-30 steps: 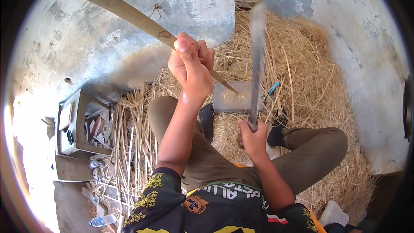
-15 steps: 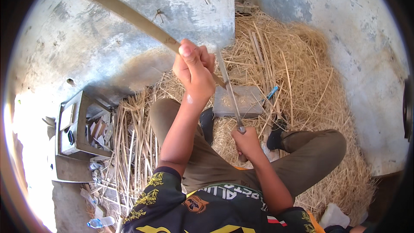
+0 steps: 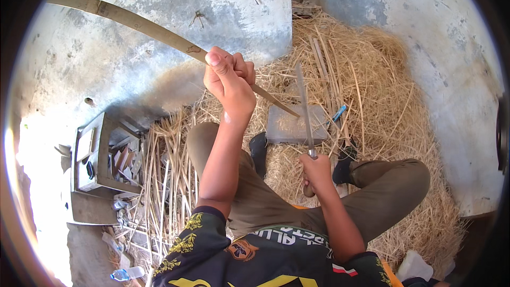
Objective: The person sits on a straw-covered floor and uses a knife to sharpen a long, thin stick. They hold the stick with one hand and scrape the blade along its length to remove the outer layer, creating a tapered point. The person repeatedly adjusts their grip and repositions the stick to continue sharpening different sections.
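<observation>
the left hand [image 3: 229, 79] is closed in a fist, clamped around a long, flat, tan strip [image 3: 159, 33]. from this hand the longer part of the strip runs up and to the left; the shorter part slants down to the right, its tip over a grey block [image 3: 276, 134]. contact between tip and block cannot be told. a dark, irregular mark [image 3: 196, 50] lies on the strip just beyond the left thumb; it does not read as writing. the right hand [image 3: 317, 172] is clamped around the handle of a knife [image 3: 305, 106], the blade pointing away from the hand and passing close to the strip's tip. beyond the right hand, beside the block, lies a small blue object [image 3: 340, 112], with straw [image 3: 377, 79] around and behind. below both hands, the dark shirt [image 3: 212, 258] bears white lettering [image 3: 290, 238], partly folded out of sight, and a round orange emblem [image 3: 241, 250]. well below and left of the left hand lies a clear bottle [image 3: 128, 273] with a blue part, too small to read.
</observation>
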Demonstrator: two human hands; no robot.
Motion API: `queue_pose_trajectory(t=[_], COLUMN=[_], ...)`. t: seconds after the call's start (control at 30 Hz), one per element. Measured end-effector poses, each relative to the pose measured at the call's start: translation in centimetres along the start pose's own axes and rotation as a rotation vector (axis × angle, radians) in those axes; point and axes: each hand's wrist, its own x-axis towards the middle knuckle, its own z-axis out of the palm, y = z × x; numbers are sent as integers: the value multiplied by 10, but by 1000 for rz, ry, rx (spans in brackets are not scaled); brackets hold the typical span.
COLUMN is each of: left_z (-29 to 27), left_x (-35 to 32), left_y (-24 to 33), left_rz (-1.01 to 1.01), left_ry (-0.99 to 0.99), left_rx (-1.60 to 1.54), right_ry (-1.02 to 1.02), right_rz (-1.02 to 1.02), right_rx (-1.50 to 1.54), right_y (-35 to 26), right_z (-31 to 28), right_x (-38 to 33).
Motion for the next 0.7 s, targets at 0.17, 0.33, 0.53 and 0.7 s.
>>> queue_pose_trajectory(t=[0.17, 0.33, 0.53, 0.7], left_z=[12, 13, 7, 14], left_x=[-4, -8, -4, -10], left_y=[5, 3, 1, -1], left_rz=[-29, -14, -19, -23], left_ry=[-3, -3, 23, 14], left_rx=[106, 110, 101, 69], right_ry=[4, -153, -78, -255], right_rz=[-349, 99, -64, 161], right_rx=[112, 82, 359, 225], right_y=[-21, 0, -25, -15], right_z=[8, 8, 13, 8], right_x=[-20, -8, -25, -21])
